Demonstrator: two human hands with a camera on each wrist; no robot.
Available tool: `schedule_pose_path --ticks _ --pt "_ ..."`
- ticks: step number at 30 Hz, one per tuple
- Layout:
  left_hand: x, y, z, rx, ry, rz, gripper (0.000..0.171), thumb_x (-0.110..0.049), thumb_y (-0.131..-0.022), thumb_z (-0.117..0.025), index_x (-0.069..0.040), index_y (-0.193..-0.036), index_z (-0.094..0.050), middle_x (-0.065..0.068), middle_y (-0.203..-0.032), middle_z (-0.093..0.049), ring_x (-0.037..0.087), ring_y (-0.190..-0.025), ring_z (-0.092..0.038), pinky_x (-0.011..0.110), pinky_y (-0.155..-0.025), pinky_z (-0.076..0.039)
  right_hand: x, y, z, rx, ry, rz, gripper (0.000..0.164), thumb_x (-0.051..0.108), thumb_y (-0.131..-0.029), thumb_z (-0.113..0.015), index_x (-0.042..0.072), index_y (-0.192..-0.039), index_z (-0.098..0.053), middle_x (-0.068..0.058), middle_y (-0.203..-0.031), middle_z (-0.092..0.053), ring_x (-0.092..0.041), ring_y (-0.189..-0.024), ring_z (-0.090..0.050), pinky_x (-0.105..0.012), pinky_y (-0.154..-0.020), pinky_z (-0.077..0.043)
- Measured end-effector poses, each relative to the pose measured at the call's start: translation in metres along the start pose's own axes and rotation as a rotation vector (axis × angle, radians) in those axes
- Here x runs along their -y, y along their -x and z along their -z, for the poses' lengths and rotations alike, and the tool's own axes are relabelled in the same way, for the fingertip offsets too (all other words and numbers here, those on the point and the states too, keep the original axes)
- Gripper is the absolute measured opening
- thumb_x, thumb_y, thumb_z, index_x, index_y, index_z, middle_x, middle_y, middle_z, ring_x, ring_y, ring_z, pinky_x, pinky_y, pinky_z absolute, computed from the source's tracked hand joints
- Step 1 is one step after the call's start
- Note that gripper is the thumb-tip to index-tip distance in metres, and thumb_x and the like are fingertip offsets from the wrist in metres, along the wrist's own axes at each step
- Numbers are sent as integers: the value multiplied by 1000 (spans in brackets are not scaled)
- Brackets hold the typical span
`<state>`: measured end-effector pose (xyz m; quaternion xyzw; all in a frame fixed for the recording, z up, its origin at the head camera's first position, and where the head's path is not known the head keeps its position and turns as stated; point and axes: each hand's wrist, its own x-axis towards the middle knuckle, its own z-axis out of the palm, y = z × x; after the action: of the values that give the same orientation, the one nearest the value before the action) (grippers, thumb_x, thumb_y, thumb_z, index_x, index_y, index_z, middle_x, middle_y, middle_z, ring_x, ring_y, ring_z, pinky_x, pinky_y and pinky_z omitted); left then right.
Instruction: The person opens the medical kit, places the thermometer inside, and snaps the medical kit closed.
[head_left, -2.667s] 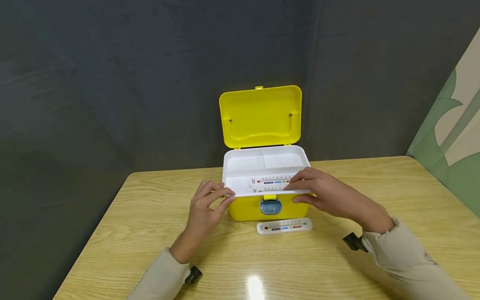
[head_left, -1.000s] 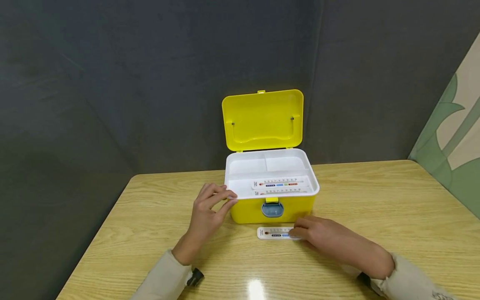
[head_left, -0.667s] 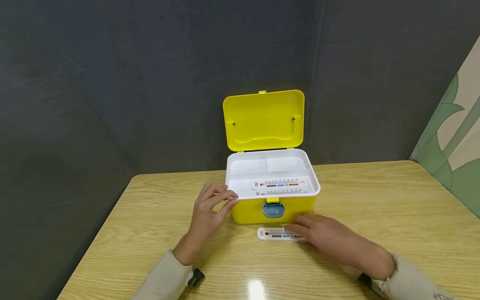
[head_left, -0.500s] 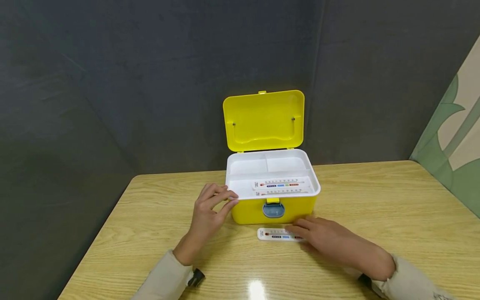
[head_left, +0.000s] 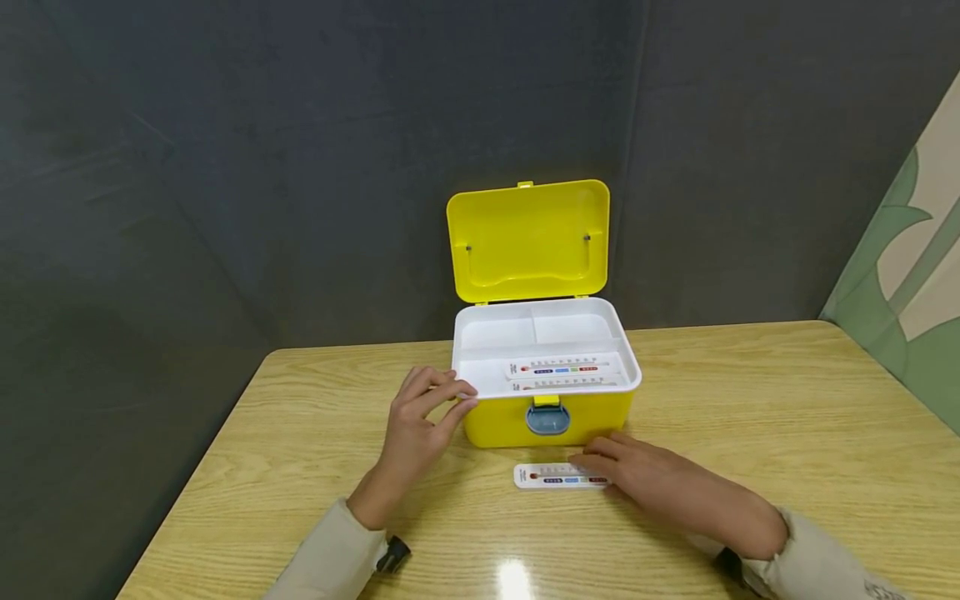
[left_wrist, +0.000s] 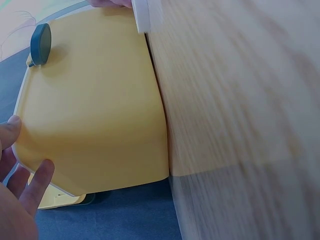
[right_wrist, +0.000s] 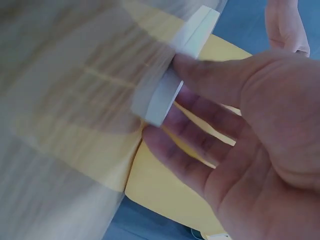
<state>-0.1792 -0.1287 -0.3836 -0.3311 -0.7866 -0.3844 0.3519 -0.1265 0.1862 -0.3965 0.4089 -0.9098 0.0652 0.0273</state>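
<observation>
A yellow storage box [head_left: 495, 427] stands on the table with its lid [head_left: 528, 242] up. My left hand [head_left: 416, 429] pinches the near left rim of the box's white tray [head_left: 491, 329]; the left wrist view shows the thumb and fingers [left_wrist: 37, 187] on either side of that edge. In front of the box lies a white flat thermometer [head_left: 551, 477] with coloured bands. My right hand [head_left: 660, 479] grips its right end, thumb [right_wrist: 205, 75] on one edge and fingers opposite. Two like thermometers rest in the tray's front compartment, the upper one [head_left: 558, 368] more fully visible.
A grey-blue latch [head_left: 547, 420] hangs on the box's front. The tray's two rear compartments are divided by a thin wall. Behind the wooden table [head_left: 300, 433] rises a dark curtain [head_left: 337, 167], and a painted panel [head_left: 922, 275] stands at the right.
My right hand has gone from the tray down to the thermometer on the table. That thermometer has shifted slightly toward me. The left hand keeps its hold on the rim.
</observation>
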Motion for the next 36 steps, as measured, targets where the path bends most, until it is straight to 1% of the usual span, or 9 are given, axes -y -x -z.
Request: schedule_pose_path --ticks 4,8,12,15,19,23,26,31,36 --pt "0 0 0 4 -7 5 14 -6 -78 -83 -12 -88 -77 1 -84 -59 20 -95 -59 30 -97 -56 0 -1 -1 5 -11 8 42 7 -96 -64 21 -136 -59 4 -126 -58 -15 -111 -54 -35 -91 -57" --pt "0 0 0 6 -7 -2 14 -4 -77 -83 -12 -88 -77 1 -83 -58 19 -93 -58 30 -97 -56 0 -1 -1 20 -45 -9 42 7 -98 -60 23 -137 -58 4 -129 -57 -16 -114 -54 -39 -93 -56" --pt "0 1 -1 5 -4 -5 15 -3 -77 -83 -11 -88 -77 2 -83 -58 20 -92 -58 30 -97 -56 -1 0 -1 20 -67 -5 45 4 -97 -61 26 -137 -57 4 -130 -57 -17 -116 -55 -40 -94 -56" --pt "0 1 0 6 -9 -1 14 -5 -77 -83 -11 -88 -76 1 -83 -58 20 -94 -59 29 -98 -55 -2 1 -3 10 -67 9 44 7 -95 -65 25 -135 -58 4 -129 -57 -16 -113 -54 -39 -93 -56" --pt "1 1 -1 4 -10 1 14 -6 -77 -84 -12 -87 -76 1 -84 -58 20 -96 -59 29 -98 -55 -2 -1 -5 -22 -62 6 37 14 -92 -71 20 -128 -62 4 -122 -59 -14 -107 -54 -34 -89 -56" --pt "1 1 -1 0 -4 -2 15 -4 -77 -83 -12 -88 -76 1 -84 -59 20 -95 -59 30 -97 -56 0 -3 -7 -64 -94 -37 32 13 -87 -76 20 -117 -66 5 -112 -59 -12 -100 -53 -29 -83 -55" --pt "2 1 -1 -4 -6 -10 16 -3 -77 -83 -12 -88 -76 1 -84 -58 20 -95 -59 30 -96 -56 3 -5 -8 -85 -130 -74 31 10 -84 -79 20 -111 -67 7 -106 -59 -12 -97 -53 -30 -81 -54" --pt "2 1 -1 -1 -10 -7 15 -4 -77 -83 -12 -88 -76 1 -85 -58 21 -95 -59 30 -96 -56 4 -6 -8 -70 -181 -129 31 9 -83 -80 21 -108 -67 8 -104 -58 -11 -96 -52 -31 -81 -54" --pt "2 2 -1 2 -17 -3 14 -6 -77 -83 -12 -88 -76 1 -85 -58 21 -97 -60 30 -97 -55 4 -5 -8 -74 -234 -123 30 9 -85 -78 23 -108 -67 9 -105 -57 -10 -97 -50 -30 -80 -52"
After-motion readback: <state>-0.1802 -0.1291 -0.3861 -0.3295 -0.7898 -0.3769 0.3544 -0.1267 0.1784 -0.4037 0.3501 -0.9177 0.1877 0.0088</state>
